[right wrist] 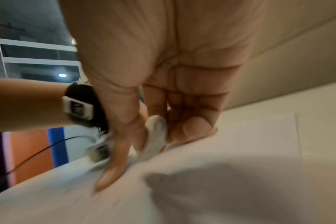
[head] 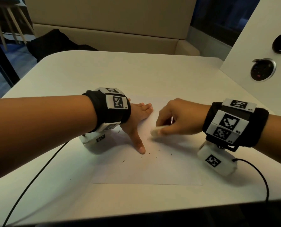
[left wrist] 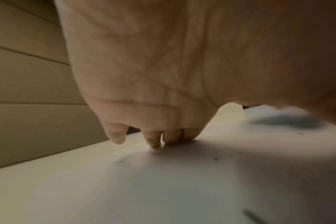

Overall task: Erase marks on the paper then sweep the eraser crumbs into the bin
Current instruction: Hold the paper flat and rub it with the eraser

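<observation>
erasing in progress, paper pinned flat

the white tabletop [head: 153, 71] is seen carrying a single sheet of white paper [head: 146, 171], laid near the front edge and roughly midway between the left and right edges. no marks can be made out on the sheet where it shows; any that remain are likely hidden under the hands or too faint to tell. no bin is in view.

the left hand [head: 136, 118] is laid flat on the paper with fingers straight and thumb spread toward the front edge, holding nothing, only pressing the sheet down. the right hand [head: 177, 118] is curled round a small white eraser [head: 157, 129], which is pinched between thumb and fingers and touches the paper just beside the left thumb. the eraser looks rounded and worn, greyish along its rubbing face.

for the step to go well, the sheet is best kept pinned close to the rubbed spot, and short strokes are best made away from the pressing hand so the paper is not buckled or creased.

dark eraser crumbs [head: 158, 151] are scattered over the paper toward the front edge, and a few lie on the bare tabletop beyond its left side; these are yet to be swept.
</observation>
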{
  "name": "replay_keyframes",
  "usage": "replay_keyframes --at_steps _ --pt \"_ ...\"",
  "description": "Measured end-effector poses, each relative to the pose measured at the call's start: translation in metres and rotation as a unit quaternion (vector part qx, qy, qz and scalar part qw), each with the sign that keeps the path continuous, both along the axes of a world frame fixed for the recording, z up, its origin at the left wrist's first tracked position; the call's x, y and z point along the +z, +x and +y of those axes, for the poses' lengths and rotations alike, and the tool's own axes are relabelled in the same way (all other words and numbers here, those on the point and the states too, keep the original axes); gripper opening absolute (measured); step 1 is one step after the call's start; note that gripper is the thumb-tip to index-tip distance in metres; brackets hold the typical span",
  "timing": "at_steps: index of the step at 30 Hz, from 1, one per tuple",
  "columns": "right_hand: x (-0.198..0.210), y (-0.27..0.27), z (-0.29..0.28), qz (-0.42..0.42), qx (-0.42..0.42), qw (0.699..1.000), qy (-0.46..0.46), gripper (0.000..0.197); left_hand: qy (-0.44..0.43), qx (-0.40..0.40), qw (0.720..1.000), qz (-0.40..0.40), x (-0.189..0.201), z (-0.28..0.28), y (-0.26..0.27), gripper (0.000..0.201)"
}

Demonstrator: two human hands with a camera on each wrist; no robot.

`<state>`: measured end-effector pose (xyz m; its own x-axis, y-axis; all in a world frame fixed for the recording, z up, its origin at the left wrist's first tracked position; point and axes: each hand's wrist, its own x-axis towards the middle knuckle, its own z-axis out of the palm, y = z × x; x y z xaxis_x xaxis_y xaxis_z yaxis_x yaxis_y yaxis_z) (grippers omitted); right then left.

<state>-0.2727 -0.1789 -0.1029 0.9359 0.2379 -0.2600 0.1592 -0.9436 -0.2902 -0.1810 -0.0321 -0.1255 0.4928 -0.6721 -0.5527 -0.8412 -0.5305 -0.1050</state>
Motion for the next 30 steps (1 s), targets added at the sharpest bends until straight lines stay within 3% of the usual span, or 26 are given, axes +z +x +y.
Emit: replay_keyframes --at_steps 3,6,10,17,22,24,26,28,30 --pt "-0.002 0.006 -0.005 -0.056 -0.017 0.997 -0.041 0.039 -0.026 0.001 0.999 0.026 0.003 -0.001 -0.007 0.142" --pt "-0.010 0.006 -0.010 -0.040 -0.023 0.996 -0.074 0.036 -0.023 0.023 0.998 0.045 0.010 0.003 -0.010 0.136" --pt "-0.007 0.009 -0.020 -0.028 -0.045 0.997 -0.064 0.032 -0.008 0.040 0.998 0.040 0.016 0.015 -0.006 0.135" --pt "0.003 0.024 -0.008 -0.118 -0.045 0.991 -0.049 0.029 -0.040 0.009 0.999 -0.002 0.019 0.010 -0.001 0.134" --pt "-0.009 0.031 0.001 -0.109 -0.036 0.985 -0.133 0.030 -0.010 -0.008 1.000 0.001 0.002 0.006 0.002 0.140" --pt "-0.012 0.025 0.008 -0.106 -0.008 0.987 -0.124 0.037 -0.005 -0.009 1.000 -0.004 0.000 0.005 0.005 0.142" --pt "-0.010 0.015 0.018 -0.067 0.015 0.994 -0.083 0.033 -0.005 -0.014 1.000 -0.004 -0.001 0.005 0.005 0.143" --pt "-0.006 0.010 0.021 -0.031 0.008 0.998 -0.053 0.026 -0.004 -0.015 1.000 -0.004 -0.002 0.005 0.005 0.143" --pt "-0.005 0.019 0.014 -0.047 -0.013 0.996 -0.072 0.031 -0.004 -0.013 1.000 -0.008 -0.001 0.006 0.004 0.143"
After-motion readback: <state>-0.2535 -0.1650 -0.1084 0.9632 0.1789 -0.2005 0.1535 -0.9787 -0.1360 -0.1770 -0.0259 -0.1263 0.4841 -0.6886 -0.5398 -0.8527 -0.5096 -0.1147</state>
